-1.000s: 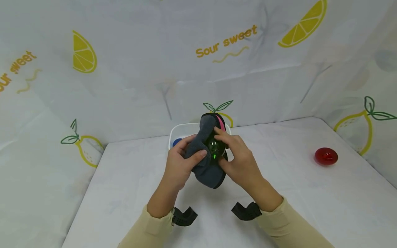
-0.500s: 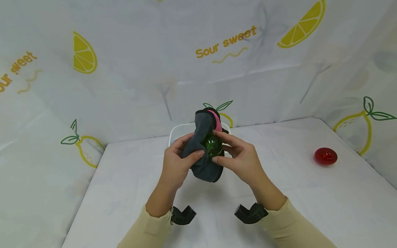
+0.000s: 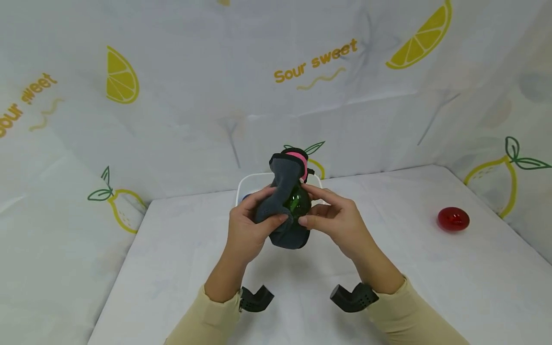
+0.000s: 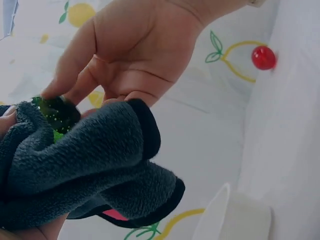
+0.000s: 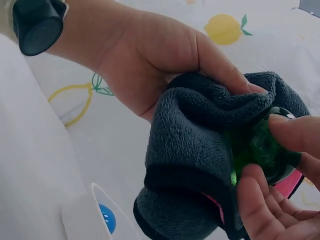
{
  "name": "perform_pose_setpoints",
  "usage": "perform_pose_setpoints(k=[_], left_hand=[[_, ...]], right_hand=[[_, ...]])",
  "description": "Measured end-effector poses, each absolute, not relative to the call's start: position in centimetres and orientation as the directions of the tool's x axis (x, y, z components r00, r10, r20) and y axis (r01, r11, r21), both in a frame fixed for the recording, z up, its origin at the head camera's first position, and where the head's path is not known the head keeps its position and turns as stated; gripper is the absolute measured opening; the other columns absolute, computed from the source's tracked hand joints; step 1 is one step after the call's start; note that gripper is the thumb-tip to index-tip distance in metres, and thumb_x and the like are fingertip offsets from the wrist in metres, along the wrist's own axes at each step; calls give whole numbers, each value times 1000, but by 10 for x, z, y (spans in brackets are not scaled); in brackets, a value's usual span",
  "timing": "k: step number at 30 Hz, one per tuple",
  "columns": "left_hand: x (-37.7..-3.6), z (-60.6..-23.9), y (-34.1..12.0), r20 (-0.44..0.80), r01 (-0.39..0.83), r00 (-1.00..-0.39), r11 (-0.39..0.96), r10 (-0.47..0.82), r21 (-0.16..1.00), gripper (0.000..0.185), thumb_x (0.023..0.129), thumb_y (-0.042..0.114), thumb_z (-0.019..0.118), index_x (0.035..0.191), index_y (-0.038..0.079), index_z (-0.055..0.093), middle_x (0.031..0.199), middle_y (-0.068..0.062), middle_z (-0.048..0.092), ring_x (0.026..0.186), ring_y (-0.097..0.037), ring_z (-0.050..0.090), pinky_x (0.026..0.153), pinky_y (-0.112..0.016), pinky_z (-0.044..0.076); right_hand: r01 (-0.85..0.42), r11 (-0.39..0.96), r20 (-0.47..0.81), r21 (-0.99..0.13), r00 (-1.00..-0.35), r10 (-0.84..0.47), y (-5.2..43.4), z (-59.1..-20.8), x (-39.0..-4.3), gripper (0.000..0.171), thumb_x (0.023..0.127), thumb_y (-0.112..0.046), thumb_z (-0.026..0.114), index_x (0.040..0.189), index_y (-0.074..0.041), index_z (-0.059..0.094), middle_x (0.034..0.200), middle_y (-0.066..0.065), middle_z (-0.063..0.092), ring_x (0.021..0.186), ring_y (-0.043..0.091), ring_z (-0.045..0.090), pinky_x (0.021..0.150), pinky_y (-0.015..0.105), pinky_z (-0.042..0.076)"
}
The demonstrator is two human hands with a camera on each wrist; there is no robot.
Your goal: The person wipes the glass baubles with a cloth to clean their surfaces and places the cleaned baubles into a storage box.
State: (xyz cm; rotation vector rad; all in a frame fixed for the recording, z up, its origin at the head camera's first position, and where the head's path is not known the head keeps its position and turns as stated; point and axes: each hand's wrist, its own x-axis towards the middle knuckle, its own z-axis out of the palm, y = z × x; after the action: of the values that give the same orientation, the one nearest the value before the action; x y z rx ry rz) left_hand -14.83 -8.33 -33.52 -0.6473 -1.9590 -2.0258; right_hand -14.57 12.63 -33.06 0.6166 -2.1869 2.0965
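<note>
Wiping in progress: left hand point(image 3: 250, 225) clamps grey cloth point(image 3: 282, 201) round green ball point(image 3: 297, 202), right hand point(image 3: 334, 220) pinches ball above white bin point(image 3: 246, 184); red ball point(image 3: 453, 218) well right of bin, prob. untouched.

I see a dark grey fleece cloth point(image 3: 284, 203) with black edging and a pink side, bunched around a glossy green ball point(image 3: 297, 203), both raised above the desk.

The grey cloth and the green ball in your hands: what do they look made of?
Grey cloth: soft fleece or microfibre, judging by its fuzzy matte pile, with black edging. Green ball: likely translucent glass or hard plastic, glossy with bright glints.
</note>
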Motion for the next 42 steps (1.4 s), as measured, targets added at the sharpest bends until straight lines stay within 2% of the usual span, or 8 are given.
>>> perform_pose_setpoints(k=[6, 13, 18, 22, 31, 37, 39, 42], left_hand=[[-149, -334, -87, 517, 516, -845, -42, 140, 855, 46, 79, -8, 75, 124, -1, 64, 137, -11, 60, 124, -23, 59, 102, -36, 50], [-148, -333, -89, 499, 502, -851, -25, 166, 864, 45, 81, -6, 74, 124, 1, 65, 135, -10, 62, 123, -23, 59, 100, -37, 51], [-149, -332, -91, 409, 421, -890, 21, 201, 907, 50, 82, 1, 77, 128, 12, 65, 131, -6, 64, 117, -21, 61, 95, -38, 54], [-150, -331, -94, 363, 379, -901, 23, 239, 925, 55, 82, 4, 77, 134, 15, 61, 133, -6, 62, 118, -22, 61, 93, -41, 55], [-153, -329, -100, 223, 237, -944, 28, 244, 971, 49, 87, 17, 76, 134, 16, 62, 128, -7, 65, 108, -21, 68, 85, -35, 58], [-156, -330, -101, 211, 217, -953, 1, 215, 976, 40, 89, 20, 74, 125, 6, 67, 121, -14, 68, 103, -23, 70, 82, -36, 59], [-157, -330, -101, 216, 220, -953, -8, 213, 975, 39, 89, 18, 75, 124, 5, 67, 120, -15, 68, 102, -23, 70, 82, -36, 59], [-156, -329, -101, 225, 226, -951, -16, 211, 974, 39, 87, 11, 75, 125, 6, 68, 121, -14, 68, 104, -23, 70, 82, -36, 59]], right_hand=[[-252, -216, 314, -943, -889, -333, 127, -334, -151, 43, 99, -6, 55, 142, -6, 52, 118, 7, 62, 80, 19, 71, 78, 36, 60], [-91, -249, 182, -964, -909, -374, 124, -338, -154, 50, 98, -9, 58, 145, 2, 44, 119, 5, 63, 82, 18, 72, 80, 37, 60], [-158, -197, 219, -968, -914, -342, 123, -340, -155, 51, 91, -4, 68, 139, 2, 51, 125, 4, 60, 80, 20, 74, 78, 40, 60], [-303, -156, 338, -940, -889, -310, 122, -342, -153, 55, 85, 1, 73, 137, 2, 54, 125, 4, 59, 85, 18, 74, 80, 38, 59], [-749, 165, 694, -642, -659, -292, 116, -346, -151, 62, 71, 5, 83, 129, 1, 62, 125, 14, 62, 92, 15, 69, 78, 24, 58], [-888, 403, 858, -222, -375, -351, 110, -347, -154, 44, 90, -30, 70, 121, 1, 68, 125, 15, 65, 107, 26, 68, 88, 19, 53], [-891, 411, 876, -191, -344, -338, 108, -349, -155, 44, 91, -32, 67, 119, 2, 69, 123, 16, 66, 106, 29, 68, 88, 19, 53], [-888, 350, 868, -299, -405, -287, 106, -350, -154, 46, 83, -22, 78, 119, 5, 68, 118, 18, 66, 100, 26, 69, 82, 19, 55]])
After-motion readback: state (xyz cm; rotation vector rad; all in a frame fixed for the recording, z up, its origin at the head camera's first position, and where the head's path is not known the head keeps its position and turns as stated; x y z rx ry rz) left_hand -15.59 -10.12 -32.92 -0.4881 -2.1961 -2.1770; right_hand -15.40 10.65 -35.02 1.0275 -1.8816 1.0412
